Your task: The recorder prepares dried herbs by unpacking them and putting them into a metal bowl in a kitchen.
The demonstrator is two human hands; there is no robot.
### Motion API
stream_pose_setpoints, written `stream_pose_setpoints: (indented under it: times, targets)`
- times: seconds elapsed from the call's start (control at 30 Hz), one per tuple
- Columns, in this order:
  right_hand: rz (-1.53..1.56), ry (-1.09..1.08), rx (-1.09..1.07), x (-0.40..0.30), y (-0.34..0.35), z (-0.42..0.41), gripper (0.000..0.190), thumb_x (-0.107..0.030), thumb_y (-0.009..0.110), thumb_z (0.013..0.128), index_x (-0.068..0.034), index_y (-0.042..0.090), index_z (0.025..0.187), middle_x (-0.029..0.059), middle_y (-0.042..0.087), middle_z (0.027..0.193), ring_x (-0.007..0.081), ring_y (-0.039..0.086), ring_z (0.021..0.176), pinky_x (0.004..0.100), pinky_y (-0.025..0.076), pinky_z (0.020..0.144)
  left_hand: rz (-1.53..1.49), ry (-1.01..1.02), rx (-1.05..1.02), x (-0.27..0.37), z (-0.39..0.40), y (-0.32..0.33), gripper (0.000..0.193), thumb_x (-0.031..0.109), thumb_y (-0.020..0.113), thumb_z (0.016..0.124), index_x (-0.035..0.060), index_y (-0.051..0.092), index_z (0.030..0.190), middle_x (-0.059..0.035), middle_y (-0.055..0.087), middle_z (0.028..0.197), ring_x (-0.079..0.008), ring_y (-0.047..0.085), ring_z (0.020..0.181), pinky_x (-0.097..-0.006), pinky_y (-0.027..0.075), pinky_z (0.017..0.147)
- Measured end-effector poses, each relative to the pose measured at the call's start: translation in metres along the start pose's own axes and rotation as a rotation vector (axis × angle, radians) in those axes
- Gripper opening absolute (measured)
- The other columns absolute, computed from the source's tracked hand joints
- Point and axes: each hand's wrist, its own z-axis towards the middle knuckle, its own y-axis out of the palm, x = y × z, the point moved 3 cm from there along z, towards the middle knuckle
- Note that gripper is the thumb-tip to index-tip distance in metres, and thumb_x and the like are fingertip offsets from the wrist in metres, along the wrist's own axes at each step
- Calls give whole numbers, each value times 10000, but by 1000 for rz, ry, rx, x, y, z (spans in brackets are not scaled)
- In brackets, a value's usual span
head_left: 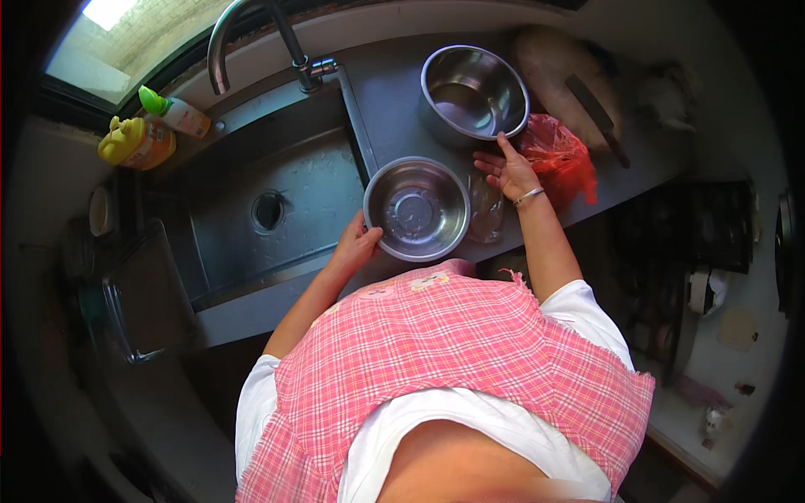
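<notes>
My left hand grips the left rim of a shallow stainless steel bowl, thumb over the edge. A few wet drops show on the bowl's inside. To its upper right stands a deeper stainless steel pot or basin. My right hand is at this vessel's near rim, thumb touching the edge and fingers spread below it; whether it bears any weight I cannot tell. Beside my right hand lies a red plastic bag, contents hidden. A clear plastic or glass item is between the bowl and my right forearm.
A steel sink with a curved faucet is on the left. Two pump bottles, one yellow and one white with a green top, stand behind it. A cleaver rests on a round board at the back right.
</notes>
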Motion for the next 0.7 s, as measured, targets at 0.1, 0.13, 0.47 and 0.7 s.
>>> stream_pose_setpoints:
  times: [0.1,0.13,0.47,0.7]
  targets:
    - [-70,56,-32,5,1,-5,462,-487,563,822,-103,507,1073,97,646,924,157,640,762,227,444,505,-135,54,94,5,-6,-24,311,116,512,795,49,453,1093,-45,554,687,-89,514,508,-224,434,451]
    - [-125,91,-63,8,5,-4,443,-470,558,834,-97,524,1071,90,645,917,145,637,754,218,439,509,-154,72,129,12,-10,-33,307,101,514,791,62,448,1088,-33,553,681,-84,517,507,-223,443,452]
    - [-735,-285,-586,-9,161,0,375,-287,501,893,-27,520,1162,79,633,956,126,614,822,211,430,582,-960,49,575,-34,-36,-130,87,107,590,746,101,515,790,-10,539,603,-95,519,508,-207,441,461]
    - [-671,-101,-585,42,207,5,469,-346,531,877,-38,467,1223,69,605,926,106,590,728,196,434,522,-436,198,464,-15,-71,-113,281,125,545,762,41,492,1025,-14,569,722,-77,535,557,-207,446,505]
